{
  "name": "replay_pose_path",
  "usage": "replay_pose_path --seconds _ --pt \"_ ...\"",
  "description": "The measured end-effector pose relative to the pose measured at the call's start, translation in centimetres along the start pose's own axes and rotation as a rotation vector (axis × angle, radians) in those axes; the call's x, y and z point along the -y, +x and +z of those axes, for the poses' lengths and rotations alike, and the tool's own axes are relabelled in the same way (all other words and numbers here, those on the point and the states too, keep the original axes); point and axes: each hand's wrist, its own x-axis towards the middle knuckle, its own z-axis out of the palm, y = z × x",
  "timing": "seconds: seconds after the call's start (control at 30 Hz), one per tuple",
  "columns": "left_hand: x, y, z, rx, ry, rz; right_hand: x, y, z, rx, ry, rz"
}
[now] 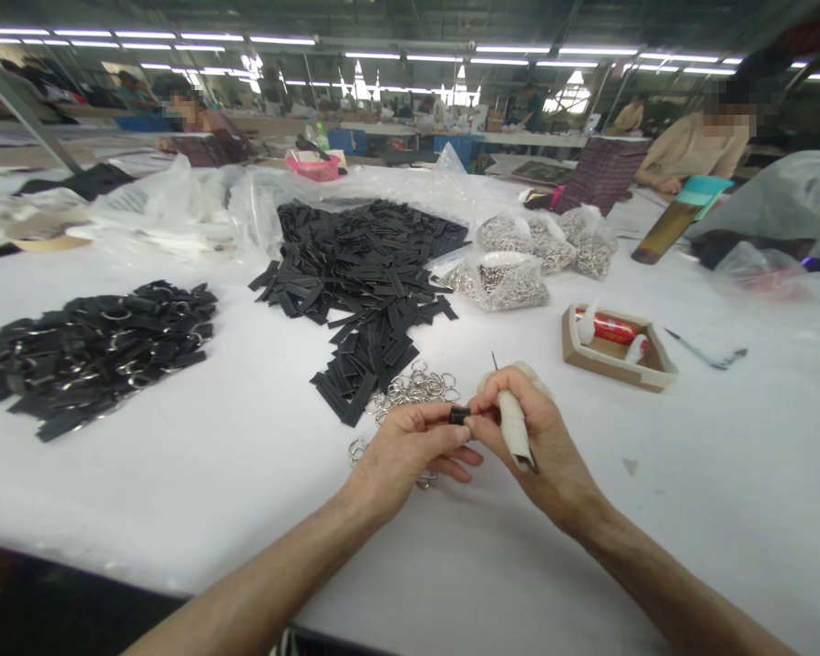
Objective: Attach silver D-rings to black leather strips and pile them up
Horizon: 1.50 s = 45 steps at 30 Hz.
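A small black strap piece (pixel 459 415) is pinched between the fingertips of both hands above the table. My left hand (pixel 410 446) grips it from the left with thumb and index finger, the other fingers loosely curled. From the other side, my right hand (pixel 543 437) touches it with thumb and index finger. A thin tool with a pale wrapped handle (pixel 515 428) is tucked in that same hand, its narrow metal tip pointing away. Under and behind my left hand lies a pile of metal D-rings (pixel 420 384). Beyond them spreads a heap of flat black strips (pixel 369 264).
Black straps with rings (pixel 102 342) form a heap at left. Clear bags of metal rings (pixel 502 281) stand behind, right of the strips. A cardboard tray (pixel 619 369) holds a red tube; a pen-like tool (pixel 707 351) and a bottle (pixel 680 219) are further right. Co-workers sit beyond.
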Motion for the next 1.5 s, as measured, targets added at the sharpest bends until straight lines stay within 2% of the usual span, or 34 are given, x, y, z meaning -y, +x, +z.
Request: replay_pose_path --seconds 0.2,0.47,0.93,1.2,1.37,1.5 --pt "0.3 -0.1 0.5 -0.115 0.027 -0.011 -0.4 -0.1 0.2 0.024 -0.046 0.025" --pt "0.3 0.0 0.6 -0.182 -0.020 -0.012 -0.1 -0.2 0.4 -0.018 -0.044 0.033" --pt "0.2 -0.3 0.8 -0.139 0.055 0.017 -0.4 -0.2 0.4 -0.038 -0.111 0.001" --pt "0.3 -0.3 0.7 -0.154 -0.012 -0.008 -0.1 -0.2 0.4 -0.017 -0.076 0.026" --pt "0.5 -0.2 0.5 -0.180 -0.105 -0.020 0.9 -0.2 -0.5 0.015 -0.005 0.062" --pt "0.4 -0.1 0.1 -0.183 -0.130 -0.025 1.2 0.0 -2.2 -0.003 -0.085 0.061"
